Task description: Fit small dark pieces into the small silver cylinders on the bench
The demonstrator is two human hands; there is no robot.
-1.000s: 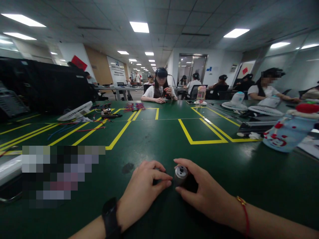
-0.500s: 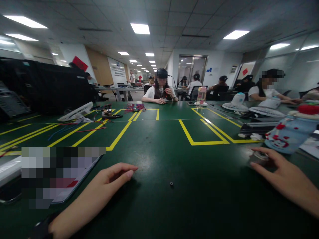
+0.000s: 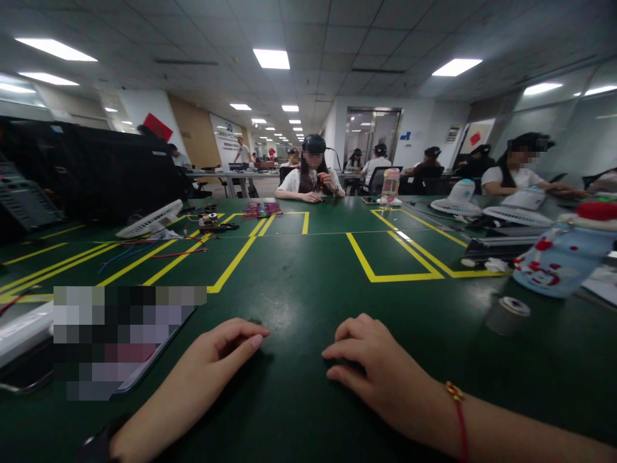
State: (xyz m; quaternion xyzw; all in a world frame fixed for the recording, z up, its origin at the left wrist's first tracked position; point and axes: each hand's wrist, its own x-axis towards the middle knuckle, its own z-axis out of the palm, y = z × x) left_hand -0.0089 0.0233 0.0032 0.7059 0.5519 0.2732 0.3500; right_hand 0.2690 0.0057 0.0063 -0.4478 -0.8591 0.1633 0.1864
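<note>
My left hand (image 3: 226,350) rests on the green table (image 3: 289,276), fingers loosely stretched and thumb close to the index finger, with nothing visible in them. Left of it lies a tablet-like device (image 3: 159,360), mostly blurred out. My right hand (image 3: 369,360) is over the middle of the table, palm down, its thumb and index finger curved and a little apart. The spot where a small ring-like part lay is covered by its fingertips, so I cannot see that part. A short grey metal cylinder (image 3: 506,315) with a pale ringed top stands upright farther right, apart from both hands.
A blue snowman-patterned container (image 3: 554,257) is at the right, near white fans (image 3: 457,199). Wires (image 3: 263,209) and another white fan (image 3: 152,218) lie back left. A large black case (image 3: 110,167) stands far left. A person (image 3: 311,173) sits opposite.
My right hand has let go of the grey cylinder and moved left to the small part, which is now hidden. The left hand has barely moved.
</note>
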